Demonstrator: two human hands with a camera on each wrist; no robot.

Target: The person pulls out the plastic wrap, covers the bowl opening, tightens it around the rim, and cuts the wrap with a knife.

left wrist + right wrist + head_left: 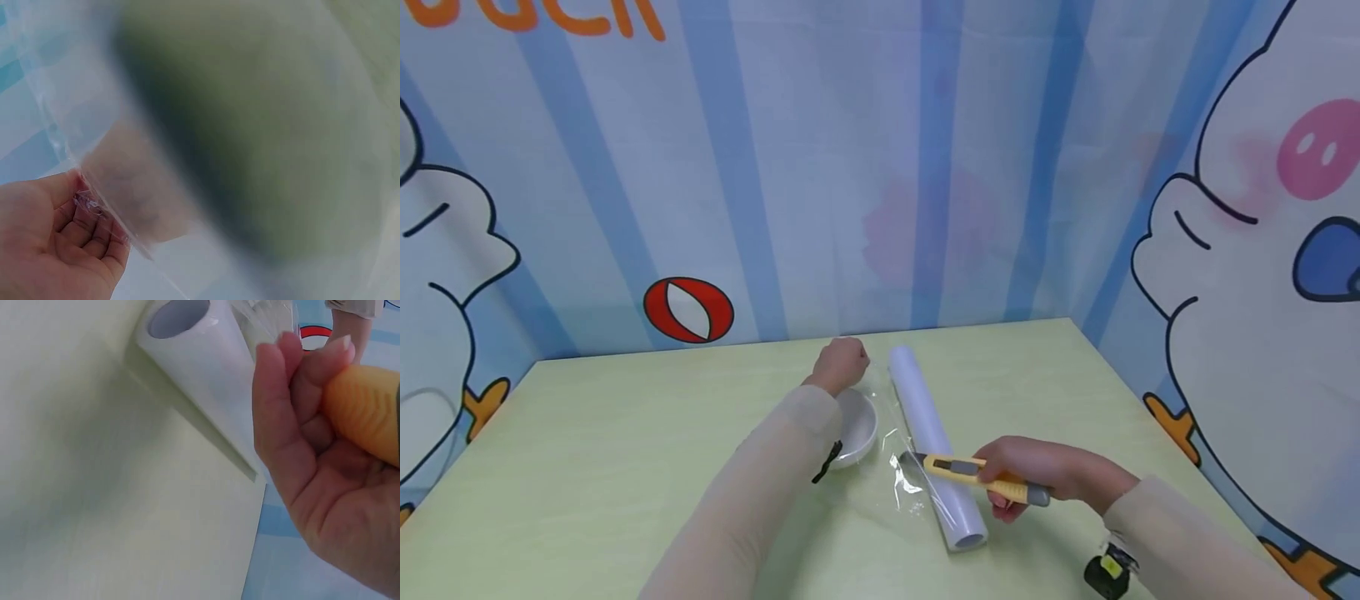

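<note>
At the table's far side my left hand [841, 365] grips the edge of a clear plastic film; the left wrist view shows the film [87, 201] bunched in its curled fingers. A white bowl [856, 427] stands below that wrist, partly hidden by the sleeve. The film stretches from the hand to a roll of cling film [925, 408] lying lengthwise on the table. My right hand [1026, 471] holds a yellow utility knife [992, 477], its tip over the film at the roll's left side. In the right wrist view its orange-yellow handle [362, 409] lies within the curled fingers.
The pale yellow-green table [647, 467] ends at a back edge against a blue striped cloth backdrop [820, 167] with cartoon figures. A small black device [1108, 575] hangs at the right wrist. A black strap end [827, 462] hangs from the left sleeve.
</note>
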